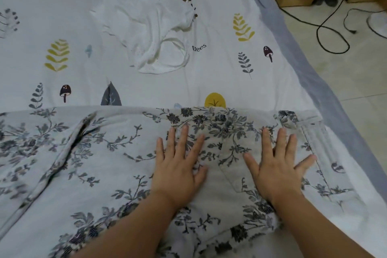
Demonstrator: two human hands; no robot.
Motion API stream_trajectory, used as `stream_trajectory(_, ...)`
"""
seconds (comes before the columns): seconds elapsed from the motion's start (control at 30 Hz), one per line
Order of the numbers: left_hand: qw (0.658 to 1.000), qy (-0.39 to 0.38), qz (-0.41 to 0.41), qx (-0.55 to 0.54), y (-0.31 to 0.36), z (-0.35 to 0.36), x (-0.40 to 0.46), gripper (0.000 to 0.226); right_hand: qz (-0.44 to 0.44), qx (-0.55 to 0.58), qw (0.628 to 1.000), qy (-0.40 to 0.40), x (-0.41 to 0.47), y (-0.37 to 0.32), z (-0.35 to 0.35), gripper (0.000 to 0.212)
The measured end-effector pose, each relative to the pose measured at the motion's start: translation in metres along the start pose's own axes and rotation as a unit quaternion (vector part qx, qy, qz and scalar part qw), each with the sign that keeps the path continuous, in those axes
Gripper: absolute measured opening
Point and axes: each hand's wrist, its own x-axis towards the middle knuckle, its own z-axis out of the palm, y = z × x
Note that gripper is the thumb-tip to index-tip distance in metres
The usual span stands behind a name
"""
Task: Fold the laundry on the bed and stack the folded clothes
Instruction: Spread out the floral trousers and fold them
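L hand (pixel 180 170) & R hand (pixel 278 170), fingers spread flat on floral garment (pixel 88 163), should prob. smooth outward, pressing evenly, before next fold.

Both hands lie flat, fingers spread, on a grey floral garment (pixel 117 163) across the lower frame — left hand (pixel 178 165) at six o'clock, right hand (pixel 276 169) towards four. A crumpled white garment (pixel 146 27) sits at twelve on the leaf-printed bedsheet (pixel 209 73). Black cables (pixel 326 27) trail over the floor at two.
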Motion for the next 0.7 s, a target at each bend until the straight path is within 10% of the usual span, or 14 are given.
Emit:
stream_trajectory(0.53,0.984,-0.177,-0.022,-0.028,0.01,-0.05,0.011,0.064,-0.001,-0.031,1.0,-0.003,-0.015,-0.019,-0.047,0.064)
stream_trajectory(0.7,0.992,-0.044,-0.108,-0.045,-0.016,-0.103,-0.038,0.032,-0.111,0.06,0.988,0.086,-0.055,-0.053,-0.079,0.027)
